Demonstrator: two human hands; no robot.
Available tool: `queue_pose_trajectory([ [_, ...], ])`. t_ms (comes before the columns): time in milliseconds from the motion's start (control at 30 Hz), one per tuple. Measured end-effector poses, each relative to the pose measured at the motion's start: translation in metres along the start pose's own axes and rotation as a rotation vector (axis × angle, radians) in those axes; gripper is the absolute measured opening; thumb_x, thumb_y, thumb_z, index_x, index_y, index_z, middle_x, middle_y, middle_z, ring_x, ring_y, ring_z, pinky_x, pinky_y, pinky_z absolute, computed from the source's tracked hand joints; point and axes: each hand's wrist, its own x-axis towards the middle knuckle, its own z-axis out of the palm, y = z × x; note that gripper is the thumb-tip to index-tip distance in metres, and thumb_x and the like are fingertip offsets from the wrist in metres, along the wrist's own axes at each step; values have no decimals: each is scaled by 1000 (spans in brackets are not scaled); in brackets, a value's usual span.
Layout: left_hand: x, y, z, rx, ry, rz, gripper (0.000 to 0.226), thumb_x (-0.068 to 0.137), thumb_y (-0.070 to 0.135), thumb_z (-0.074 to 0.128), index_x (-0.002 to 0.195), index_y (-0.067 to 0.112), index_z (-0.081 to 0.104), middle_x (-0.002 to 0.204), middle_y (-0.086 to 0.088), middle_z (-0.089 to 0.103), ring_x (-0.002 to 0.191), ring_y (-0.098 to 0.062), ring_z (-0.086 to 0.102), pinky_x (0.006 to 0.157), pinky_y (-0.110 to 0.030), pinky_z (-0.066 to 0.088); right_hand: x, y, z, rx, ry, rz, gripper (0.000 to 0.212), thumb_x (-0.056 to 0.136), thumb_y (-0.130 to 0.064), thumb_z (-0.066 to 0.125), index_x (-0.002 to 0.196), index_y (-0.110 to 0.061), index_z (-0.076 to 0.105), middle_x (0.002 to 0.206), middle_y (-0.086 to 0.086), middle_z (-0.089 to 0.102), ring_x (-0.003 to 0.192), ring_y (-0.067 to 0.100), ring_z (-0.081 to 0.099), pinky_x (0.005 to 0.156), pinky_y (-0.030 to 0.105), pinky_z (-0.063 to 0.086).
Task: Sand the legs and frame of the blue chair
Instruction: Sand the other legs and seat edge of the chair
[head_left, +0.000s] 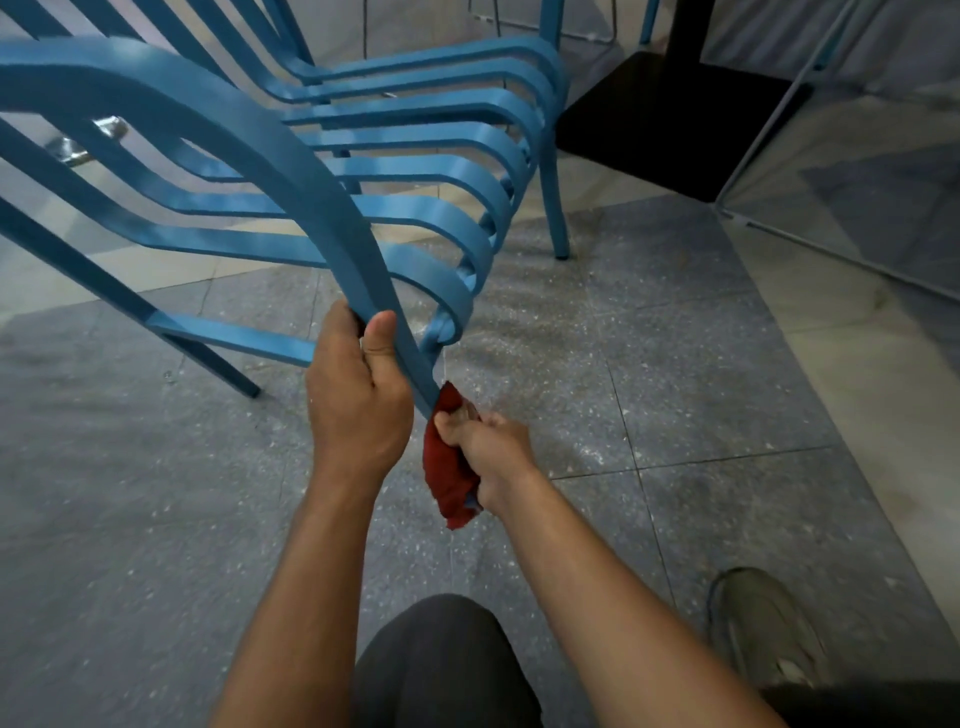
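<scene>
Head cam: I see the blue chair (322, 171) tipped toward me on the floor (675, 364). L hand (358, 400) fingers wrapped round its frame bar; R hand (488, 452) fingers squeezed tight on a red sanding sheet (447, 478) w/ its top touching the bar's end.

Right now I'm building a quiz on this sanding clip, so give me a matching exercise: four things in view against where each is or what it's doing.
Things:
1. left hand
2. right hand
3. red sanding sheet
4. grey shoe

States:
A. flat on the speckled floor, lower right
B. gripping the blue chair frame's curved bar
C. bunched in a fist, pressed to the bar's lower end
D. closed around the red sheet below the other hand

Pairs: 1-B, 2-D, 3-C, 4-A
</scene>
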Motion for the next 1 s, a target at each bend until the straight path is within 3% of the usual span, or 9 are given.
queue_pose_trajectory([
  [200, -8, -10, -7, 83, 107, -13, 29, 108, 41, 34, 116, 25, 56, 97, 6, 62, 83, -9, 58, 69, -24, 50, 10, 27, -79, -269, -154, 120, 21, 86, -8, 88, 88, -13, 68, 69, -5, 78, 72, 15, 72, 65, 28, 58],
  [267, -11, -17, -14, 74, 113, -27, 33, 108, 45, 32, 120, 26, 57, 100, 11, 63, 86, -10, 61, 72, -25, 51, 15, 26, -104, -330, -74, 109, 20, 85, -10, 90, 89, -11, 70, 76, -2, 79, 76, 17, 72, 71, 31, 59],
  [367, -13, -27, -26, 45, 93, -32, 23, 110, 44, 34, 116, 49, 55, 98, 29, 61, 89, 7, 62, 78, -16, 49, 18, 21, -113, -253, -14, 79, 22, 84, -9, 90, 101, -10, 76, 96, 5, 82, 82, 16, 74, 81, 32, 60],
  [467, -15, -26, -32, 30, 89, -35, 25, 111, 44, 35, 110, 60, 55, 102, 37, 63, 100, 11, 65, 84, -14, 50, 13, 16, -87, -171, -76, 23, 32, 81, -18, 93, 107, -14, 75, 91, 4, 84, 84, 22, 80, 79, 37, 64],
  [567, -17, -23, -33, 10, 102, -39, 21, 109, 46, 35, 114, 56, 53, 105, 35, 63, 102, 8, 66, 85, -16, 53, -1, 15, -35, -106, -199, -34, 37, 75, -31, 97, 106, -25, 76, 96, -1, 84, 89, 24, 82, 80, 47, 67],
  [633, -19, -23, -33, 2, 101, -33, 20, 109, 45, 35, 115, 55, 51, 106, 33, 63, 102, 8, 66, 85, -18, 54, -12, 16, 0, -57, -232, -51, 34, 74, -35, 97, 100, -28, 77, 92, -5, 84, 86, 20, 82, 70, 43, 67],
  [700, -21, -23, -34, -14, 98, -36, 22, 110, 43, 35, 120, 50, 53, 107, 29, 64, 102, 6, 65, 86, -23, 55, -18, 20, 24, -31, -202, -51, 30, 75, -35, 96, 93, -26, 75, 86, -7, 83, 83, 17, 80, 58, 35, 65],
  [800, -25, -23, -38, -24, 104, -42, 28, 110, 43, 34, 126, 37, 56, 109, 22, 67, 103, 2, 66, 87, -29, 58, -16, 29, 36, -12, -139, -35, 25, 79, -30, 94, 89, -21, 73, 85, -2, 83, 81, 18, 79, 58, 35, 65],
  [1000, -26, -29, -45, -18, 109, -55, 22, 112, 40, 34, 119, 46, 54, 102, 31, 65, 97, 3, 66, 86, -42, 62, 4, 48, 36, -43, -50, 39, 24, 79, -23, 95, 80, -21, 70, 79, 0, 82, 71, 18, 78, 53, 33, 61],
])
